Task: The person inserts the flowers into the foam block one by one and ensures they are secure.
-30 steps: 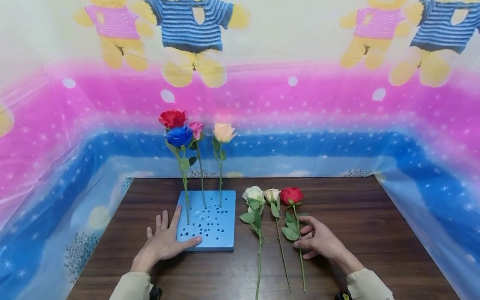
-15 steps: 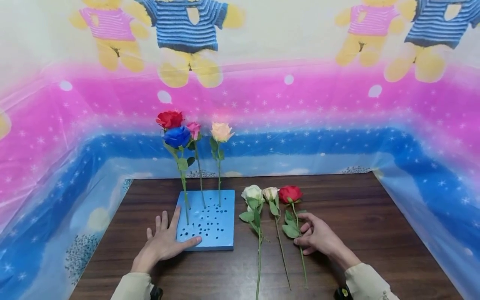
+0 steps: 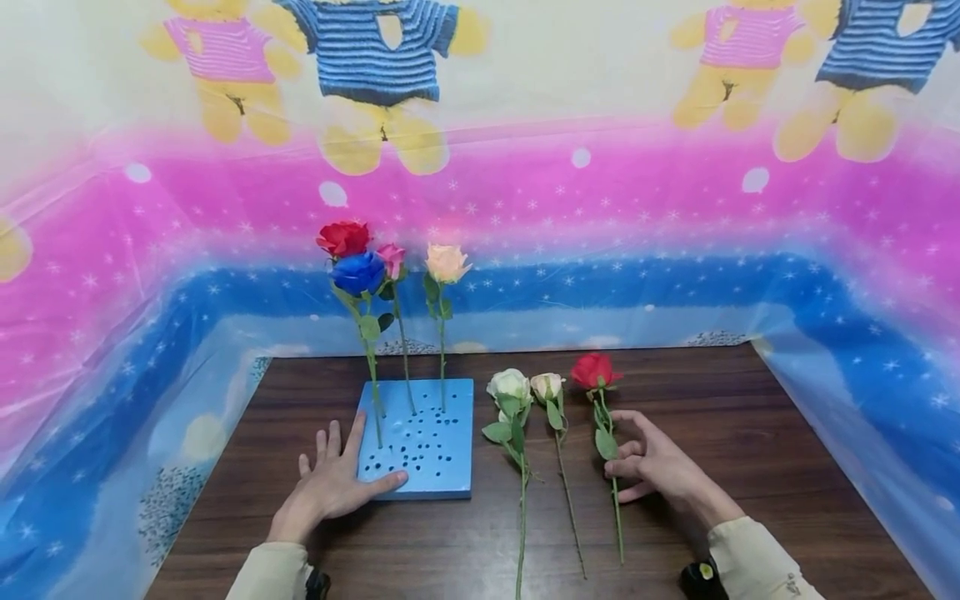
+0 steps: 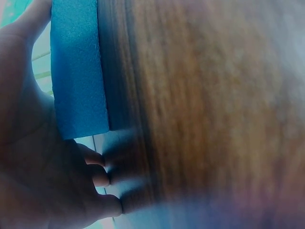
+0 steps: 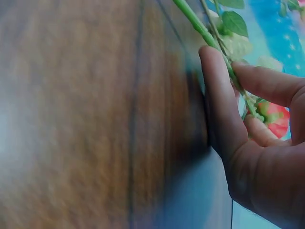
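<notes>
My left hand rests at the near left corner of a blue foam board, fingers spread, thumb over its front edge. In the left wrist view, the board's side sits between thumb and fingers. Near the table's right part, my right hand pinches the stem of a red rose. The right wrist view has that green stem running between thumb and fingers. Left of it lie a small cream rose and a white rose, stems toward me.
Standing in the board's holes are a red rose, a blue rose, a pink rose and a peach rose. Beneath is a dark wooden table. A printed cloth surrounds its back and sides.
My right hand has taken the red rose by its stem and shifted it to the right, away from the cream rose; its leaves have turned. The left hand stays on the board.
</notes>
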Demonstrator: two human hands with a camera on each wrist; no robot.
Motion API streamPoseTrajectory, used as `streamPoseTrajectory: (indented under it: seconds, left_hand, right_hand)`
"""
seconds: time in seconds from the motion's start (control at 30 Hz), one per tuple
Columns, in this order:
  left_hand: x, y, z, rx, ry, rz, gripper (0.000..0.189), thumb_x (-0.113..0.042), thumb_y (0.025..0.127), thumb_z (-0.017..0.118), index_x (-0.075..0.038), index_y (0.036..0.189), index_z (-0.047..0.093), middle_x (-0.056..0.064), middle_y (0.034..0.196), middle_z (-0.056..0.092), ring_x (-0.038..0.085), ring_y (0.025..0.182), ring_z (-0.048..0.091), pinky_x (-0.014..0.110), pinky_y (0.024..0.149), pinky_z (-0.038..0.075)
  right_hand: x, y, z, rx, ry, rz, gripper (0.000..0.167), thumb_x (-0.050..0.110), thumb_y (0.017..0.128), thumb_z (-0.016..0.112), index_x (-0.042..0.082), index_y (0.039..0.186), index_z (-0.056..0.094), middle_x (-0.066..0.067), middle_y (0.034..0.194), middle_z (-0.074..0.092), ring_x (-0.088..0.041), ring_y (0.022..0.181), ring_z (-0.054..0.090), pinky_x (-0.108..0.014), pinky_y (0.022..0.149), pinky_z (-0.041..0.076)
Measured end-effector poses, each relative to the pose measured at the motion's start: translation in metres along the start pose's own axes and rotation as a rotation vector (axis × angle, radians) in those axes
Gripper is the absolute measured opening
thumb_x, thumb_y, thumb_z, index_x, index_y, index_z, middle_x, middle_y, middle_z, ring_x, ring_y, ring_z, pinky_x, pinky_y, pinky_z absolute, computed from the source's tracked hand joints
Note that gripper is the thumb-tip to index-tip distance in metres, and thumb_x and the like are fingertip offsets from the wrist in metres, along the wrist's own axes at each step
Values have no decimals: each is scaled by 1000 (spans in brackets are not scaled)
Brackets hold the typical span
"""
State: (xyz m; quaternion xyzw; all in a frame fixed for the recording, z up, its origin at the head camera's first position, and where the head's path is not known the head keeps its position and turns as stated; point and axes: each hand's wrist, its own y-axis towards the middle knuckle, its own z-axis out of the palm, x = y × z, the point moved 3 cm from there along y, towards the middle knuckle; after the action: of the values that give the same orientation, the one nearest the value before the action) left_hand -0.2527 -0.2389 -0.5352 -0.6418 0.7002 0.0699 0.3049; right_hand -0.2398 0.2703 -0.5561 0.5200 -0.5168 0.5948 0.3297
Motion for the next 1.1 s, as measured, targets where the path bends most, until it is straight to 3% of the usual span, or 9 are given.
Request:
streamPoseTrajectory:
  seconds: [0.3,0.43,0.6,0.7,0.93,1.1]
  left_hand:
    - [-2,0,-1,-5,-3,-4,137,-82,92,72,-16,179,-11,39,177,-19,62,163,-21,88,120,-13]
    - [-2,0,-1,-5,-4,-5,137,-82,92,72,-16,179,-11,39,177,-19,62,163,-21,88,120,-13]
    - [-1,0,-1,-5,1,-9,138,-82,92,72,-17,179,-12,39,177,-19,62,163,-21,88,120,-13]
    - [-1,0,-1,-5,4,-13,137,-82,92,71,-16,179,-11,39,177,-19,62,163,-20,88,120,-12]
    - [-2,0,-1,-8,6,-13,137,-82,92,71,-15,179,-11,40,177,-18,63,162,-20,89,120,-12]
    - [-3,0,-1,-8,2,-13,137,-82,92,72,-15,179,-11,40,177,-18,63,162,-20,89,120,-12]
  right_hand:
    - [7,-3,-7,110,93,-49,89,1,107,72,27,174,19,-23,117,61,-45,109,78,-66,80,66]
    - [13,-3,-6,146,119,-102,86,3,108,72,25,172,20,-29,122,61,-48,113,76,-70,81,65]
    - [24,-1,-6,163,95,-173,77,3,108,71,20,166,24,-38,126,57,-54,114,73,-73,79,63]
    - [33,1,-7,164,86,-209,74,3,110,70,23,165,25,-35,121,59,-59,113,71,-74,79,63]
    - [61,8,-7,183,87,-261,72,5,113,65,29,165,21,-45,121,54,-57,109,76,-77,77,61]
    - [79,13,-6,219,46,-359,72,0,114,59,27,167,19,-35,112,59,-55,105,78,-78,75,60]
